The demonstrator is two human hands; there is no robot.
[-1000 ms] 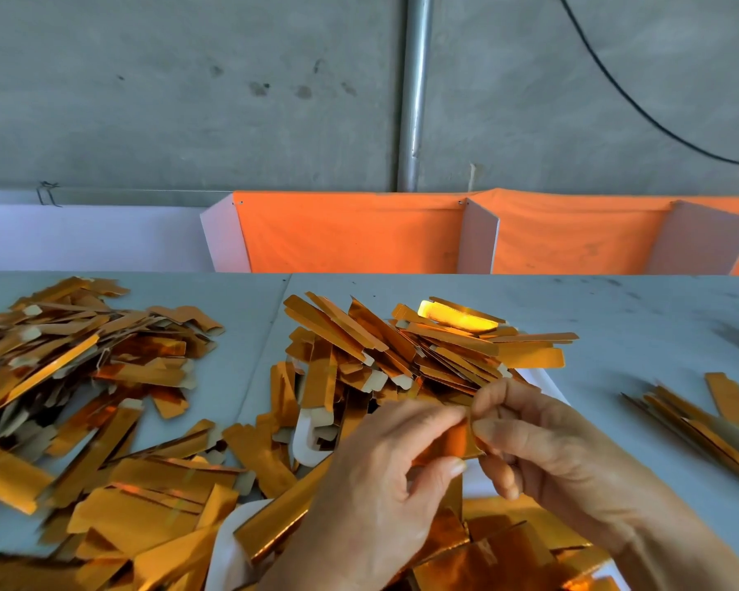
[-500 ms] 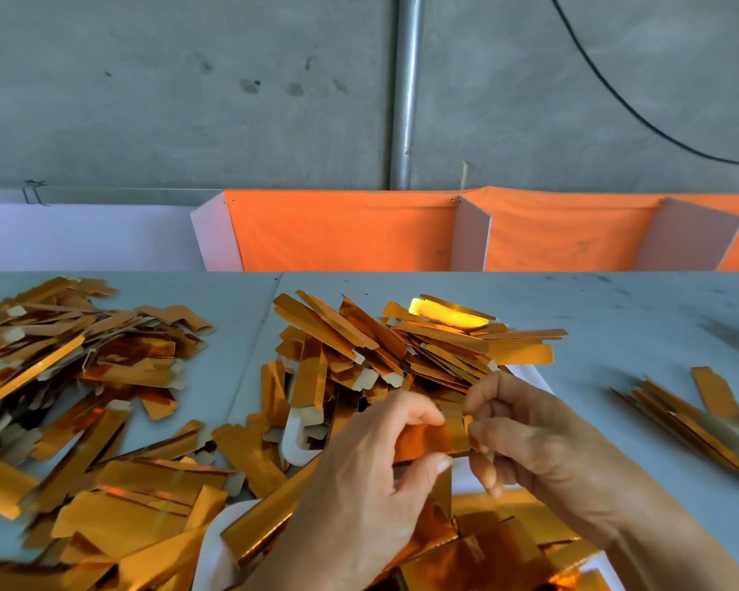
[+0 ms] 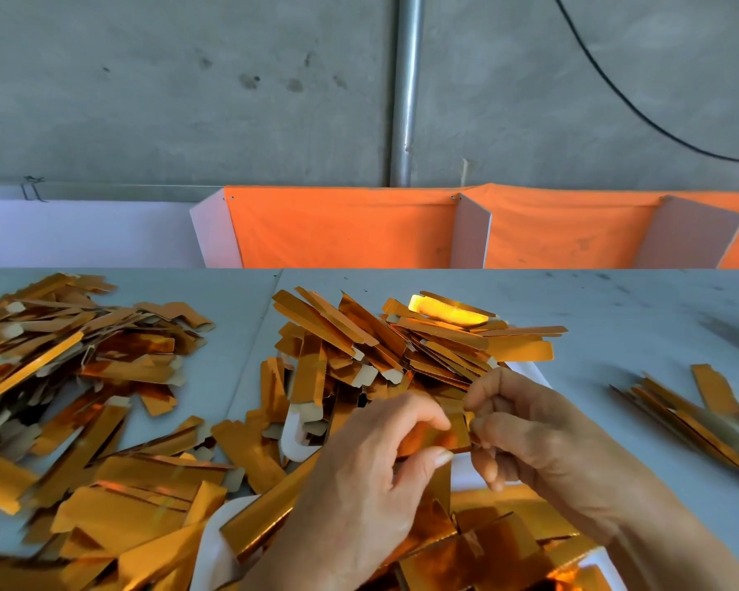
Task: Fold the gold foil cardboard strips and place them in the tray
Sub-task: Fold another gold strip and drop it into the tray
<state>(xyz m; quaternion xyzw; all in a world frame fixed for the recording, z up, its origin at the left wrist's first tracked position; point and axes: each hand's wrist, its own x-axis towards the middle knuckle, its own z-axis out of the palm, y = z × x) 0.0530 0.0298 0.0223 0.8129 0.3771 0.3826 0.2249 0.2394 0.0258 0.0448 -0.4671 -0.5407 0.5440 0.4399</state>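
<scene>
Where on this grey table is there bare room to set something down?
Bare grey tabletop lies between the central heap of gold foil strips and the small right bundle of gold strips, and along the orange cloth dividers. The left gold pile and the near edge are crowded.

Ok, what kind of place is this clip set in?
Probably a small workshop or packing bench, not a home: bare concrete wall with a metal pipe, orange cloth dividers, and heaps of gold foil strips across the worktable.

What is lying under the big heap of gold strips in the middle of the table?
Under the heap of gold strips only white tray edges show. The tray's inside is covered, so its other contents cannot be seen.
</scene>
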